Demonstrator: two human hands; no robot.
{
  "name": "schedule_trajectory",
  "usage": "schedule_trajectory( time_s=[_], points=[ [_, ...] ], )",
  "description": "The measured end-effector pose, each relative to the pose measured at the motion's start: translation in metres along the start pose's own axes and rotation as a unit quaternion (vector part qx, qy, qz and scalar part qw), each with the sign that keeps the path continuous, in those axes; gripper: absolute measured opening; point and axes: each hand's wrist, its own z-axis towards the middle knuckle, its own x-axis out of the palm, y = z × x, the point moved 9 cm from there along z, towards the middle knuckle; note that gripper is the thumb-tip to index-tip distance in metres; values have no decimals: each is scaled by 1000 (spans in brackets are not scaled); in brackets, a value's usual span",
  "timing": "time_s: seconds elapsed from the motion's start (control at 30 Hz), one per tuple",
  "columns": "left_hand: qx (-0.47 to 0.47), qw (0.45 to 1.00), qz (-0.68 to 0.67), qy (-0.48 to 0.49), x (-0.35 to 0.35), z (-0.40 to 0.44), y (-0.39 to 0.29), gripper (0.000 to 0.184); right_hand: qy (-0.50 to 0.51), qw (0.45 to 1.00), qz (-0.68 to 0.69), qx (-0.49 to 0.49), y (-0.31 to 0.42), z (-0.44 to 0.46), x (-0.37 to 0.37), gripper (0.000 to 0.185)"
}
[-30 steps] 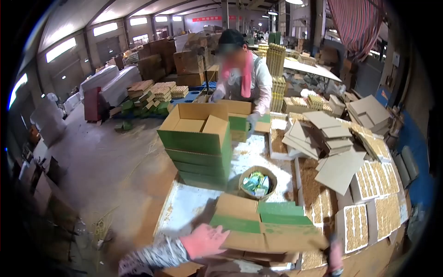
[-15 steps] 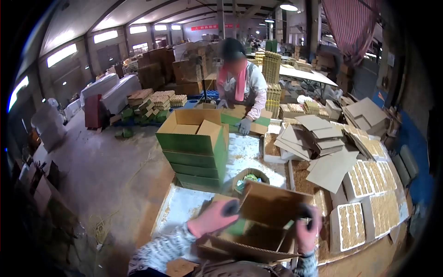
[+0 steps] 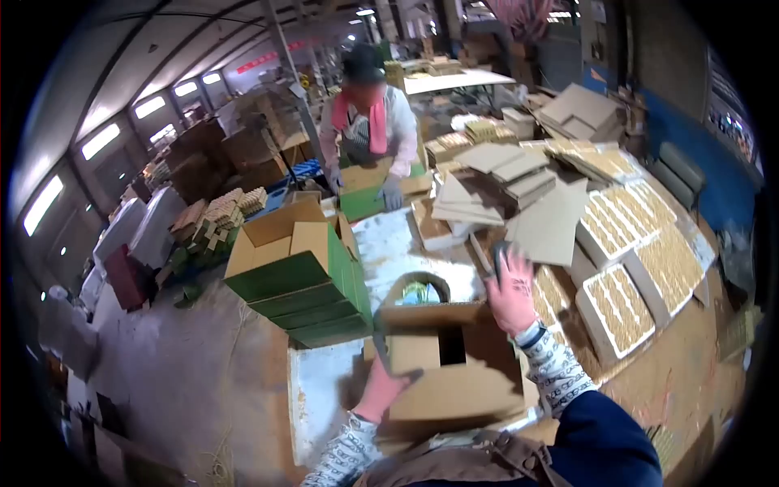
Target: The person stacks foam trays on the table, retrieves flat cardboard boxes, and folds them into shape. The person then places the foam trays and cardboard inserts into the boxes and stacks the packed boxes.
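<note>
An open brown cardboard box (image 3: 454, 394) stands in front of me at the table's near edge, with inner flaps folded in and a dark gap between them. My left hand (image 3: 381, 388), in a pink glove with dark fingertips, grips the box's left side, its thumb over a flap. My right hand (image 3: 513, 294), gloved alike, is raised at the box's far right corner. Its fingers are spread and hold nothing; whether it touches the box I cannot tell. Just beyond the box sits a round container (image 3: 418, 290) with green and white contents.
Stacked green-and-brown cartons (image 3: 304, 280) stand at left, the top one open. A co-worker (image 3: 373, 122) across the table handles a green carton (image 3: 365, 199). Grey cardboard sheets (image 3: 544, 215) and white-edged trays (image 3: 617, 308) of tan pieces lie at right.
The view has turned right and tilted. The box's inner flaps now lie folded inward. My right hand has risen off the box's right wall and opened; my left stays on the left side.
</note>
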Motion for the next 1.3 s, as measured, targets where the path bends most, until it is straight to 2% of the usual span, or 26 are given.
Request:
schedule_trajectory(
  time_s=[0.03, 0.1, 0.17, 0.23, 0.27, 0.33, 0.37, 0.4, 0.47, 0.5, 0.53, 0.57, 0.6, 0.63, 0.67, 0.7, 0.77, 0.87, 0.9, 0.97, 1.03, 1.13, 1.17, 1.2, 1.23, 1.3],
  points=[
    [-8, 998, -50, -38, -4, 4, 16, 79, 55, 995, 53, 56, -14, -37, 17, 62],
    [-30, 984, -152, -82, -4, 7, 48, 69, 234, 964, -129, -13, -23, -107, 45, 71],
    [-50, 974, -220, -1, 14, 6, 45, 54, 166, 948, -269, 27, -36, -116, -9, 70],
    [23, 992, 46, 120, 19, -5, 10, 49, 338, 919, -179, 95, -62, -138, -7, 64],
    [-47, 977, -205, 33, 10, -14, 5, 49, 416, 891, -131, 126, -67, -149, -8, 68],
    [-50, 986, -160, 4, -9, 10, 1, 49, 336, 937, -1, 99, -48, -139, -41, 46],
    [-60, 989, -136, -10, -26, 18, 3, 49, 265, 957, 97, 65, -40, -145, -56, 43],
    [-77, 990, -112, -23, -42, 22, 9, 49, 287, 952, 103, -27, -41, -158, -36, 53],
    [-114, 990, -62, -48, -58, 24, 26, 50, 302, 953, 19, -15, -72, -195, -4, 60],
    [-41, 981, 189, 21, -31, 35, 21, 47, 337, 929, -114, -98, -88, -209, 7, 63],
    [-42, 980, 194, -26, -27, 35, 25, 45, 267, 955, -125, -40, -127, -203, -5, 66],
    [-37, 976, 204, -65, -25, 36, 27, 44, 9, 989, -135, 65, -167, -196, -53, 67],
    [-44, 984, 155, -76, -23, 40, 32, 44, -76, 966, -116, 220, -230, -199, -84, 67],
    [-59, 989, 106, -86, -27, 43, 41, 44, -260, 909, -146, 291, -243, -204, -137, 68],
    [-73, 991, 4, -108, -30, 45, 78, 43, -343, 866, -116, 345, -273, -209, -173, 69],
    [-102, 987, -90, -88, -19, 42, 76, 43, -341, 820, -64, 456, -345, -242, -171, 76],
    [-131, 982, -113, -78, -7, 37, 50, 46, -200, 694, -81, 687, -457, -290, -141, 83],
    [-70, 996, -37, -50, -12, 43, 48, 42, -305, 731, 7, 610, -424, -257, -150, 80],
    [-40, 998, 4, -41, -14, 43, 54, 41, -341, 771, 112, 526, -407, -245, -149, 71],
    [0, 999, 33, -19, -8, 43, 47, 38, -389, 771, 276, 421, -428, -252, -130, 68],
    [64, 995, 79, 9, -6, 42, 43, 37, -334, 760, 277, 484, -414, -261, -124, 69],
    [-8, 1000, 8, -23, -7, 49, 53, 39, -199, 717, 197, 638, -396, -264, -121, 74],
    [-24, 999, 4, -44, -13, 47, 56, 41, -209, 710, 251, 624, -392, -266, -112, 79],
    [-49, 996, -31, -74, -22, 48, 74, 40, -186, 717, 256, 621, -408, -277, -99, 51],
    [-67, 989, -74, -107, -27, 52, 88, 39, -207, 730, 361, 542, -399, -262, -92, 51],
    [-52, 992, -56, -105, -28, 50, 79, 35, -251, 734, 281, 565, -398, -262, -99, 45]
  ],
)
